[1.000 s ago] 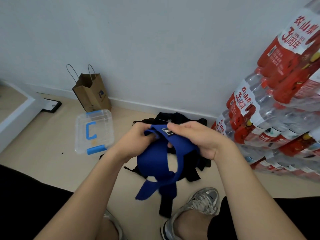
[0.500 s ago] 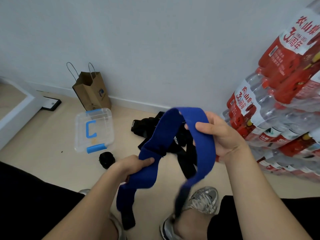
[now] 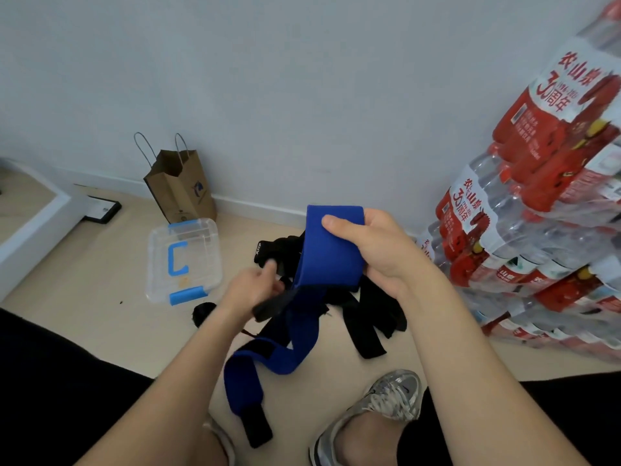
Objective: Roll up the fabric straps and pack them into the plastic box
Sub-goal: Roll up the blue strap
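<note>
Right hand: your right hand (image 3: 376,253) is at about 3 o'clock from the frame's middle, closed on the blue strap (image 3: 331,260). The thumb presses on the front of the strap and the band is folded over the top of your fingers.
Left hand: your left hand (image 3: 250,292) is at 8 o'clock from the right hand. Its fingers are curled in a narrow pinch on a dark tab at the strap's lower edge.
Blue strap: below your hands it hangs towards 7 o'clock and bends once. It ends in a black tip between your knees.
Plastic box (image 3: 183,260): it sits on the floor at 9 o'clock from your hands, with the lid on and the blue latches showing.
Black straps (image 3: 373,307): they lie in a loose pile on the floor behind the blue strap.
Rolled strap (image 3: 202,312): a small black roll lies at 5 o'clock from the box, just beside it.
Paper bag (image 3: 183,191): it stands upright against the wall at 12 o'clock from the box.
Bottle packs (image 3: 537,230): they are stacked at 3 o'clock.
</note>
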`<state>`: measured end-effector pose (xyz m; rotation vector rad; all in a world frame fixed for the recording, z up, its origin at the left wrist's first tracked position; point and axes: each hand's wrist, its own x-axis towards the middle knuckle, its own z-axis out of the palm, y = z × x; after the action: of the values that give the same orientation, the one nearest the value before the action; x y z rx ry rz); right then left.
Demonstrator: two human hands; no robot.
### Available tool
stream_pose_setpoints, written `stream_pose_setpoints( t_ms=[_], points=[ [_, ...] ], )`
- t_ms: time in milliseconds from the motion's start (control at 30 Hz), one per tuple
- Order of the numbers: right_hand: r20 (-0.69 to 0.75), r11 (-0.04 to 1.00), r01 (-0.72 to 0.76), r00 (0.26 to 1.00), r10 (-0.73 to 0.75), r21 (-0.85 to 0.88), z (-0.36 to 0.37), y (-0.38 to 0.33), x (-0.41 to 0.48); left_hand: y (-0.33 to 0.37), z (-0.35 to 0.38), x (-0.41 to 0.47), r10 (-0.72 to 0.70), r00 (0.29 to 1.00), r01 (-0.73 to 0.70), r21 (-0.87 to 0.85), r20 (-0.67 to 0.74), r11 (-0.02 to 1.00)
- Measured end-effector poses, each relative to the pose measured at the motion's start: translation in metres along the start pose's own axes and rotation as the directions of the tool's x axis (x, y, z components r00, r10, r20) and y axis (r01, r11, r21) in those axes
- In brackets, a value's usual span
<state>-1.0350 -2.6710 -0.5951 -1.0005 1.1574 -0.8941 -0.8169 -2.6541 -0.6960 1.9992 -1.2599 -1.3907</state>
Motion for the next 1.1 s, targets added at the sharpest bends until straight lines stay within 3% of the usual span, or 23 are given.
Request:
stream_pose_setpoints(
  t_ms=[67, 133, 300, 467, 533, 633, 767, 867, 933, 1000, 1100],
  points=[
    [-0.022, 0.995, -0.065, 0.998, 0.066, 0.072, 0.010, -0.006, 0.001, 0.040, -0.020, -0.015, 0.120, 0.992, -0.107, -0.269, 0.033, 0.957],
    [-0.092, 0.987, -0.115, 0.988, 0.125, 0.112, 0.020, -0.016, 0.002, 0.073, -0.038, -0.031, 0.257, 0.963, -0.220, -0.328, 0.075, 0.919],
    [-0.177, 0.992, -0.123, 0.977, 0.120, -0.011, 0.033, -0.061, 0.002, 0.124, -0.072, -0.059, 0.541, 0.807, -0.537, -0.087, 0.239, 0.839],
    [-0.058, 0.952, -0.155, 0.988, 0.145, -0.263, 0.034, -0.104, -0.001, 0.168, -0.097, -0.069, 0.647, 0.714, -0.697, 0.182, 0.269, 0.694],
    [-0.047, 0.920, -0.124, 0.992, 0.115, -0.371, 0.029, -0.121, 0.002, 0.181, -0.102, -0.066, 0.674, 0.701, -0.713, 0.260, 0.233, 0.651],
    [-0.074, 0.871, -0.067, 0.997, 0.036, -0.486, 0.017, -0.140, 0.012, 0.192, -0.102, -0.057, 0.719, 0.675, -0.734, 0.246, 0.164, 0.633],
    [-0.056, 0.986, -0.006, 0.998, -0.003, -0.164, 0.008, -0.140, 0.029, 0.194, -0.090, -0.039, 0.782, 0.622, -0.770, 0.203, 0.029, 0.605],
    [-0.124, 0.998, 0.056, 0.991, -0.059, -0.026, 0.003, -0.137, 0.042, 0.198, -0.088, -0.023, 0.785, 0.611, -0.769, 0.160, -0.100, 0.619],
    [-0.143, 0.980, 0.153, 0.975, -0.172, -0.130, -0.001, -0.137, 0.050, 0.202, -0.091, -0.016, 0.770, 0.623, -0.763, 0.109, -0.139, 0.637],
    [-0.046, 0.920, 0.255, 0.959, -0.281, -0.298, -0.002, -0.138, 0.056, 0.206, -0.096, -0.012, 0.750, 0.641, -0.748, 0.083, -0.166, 0.658],
    [0.084, 0.734, 0.374, 0.913, -0.400, -0.567, -0.005, -0.138, 0.065, 0.208, -0.103, -0.005, 0.719, 0.673, -0.719, 0.074, -0.172, 0.691]
  ],
)
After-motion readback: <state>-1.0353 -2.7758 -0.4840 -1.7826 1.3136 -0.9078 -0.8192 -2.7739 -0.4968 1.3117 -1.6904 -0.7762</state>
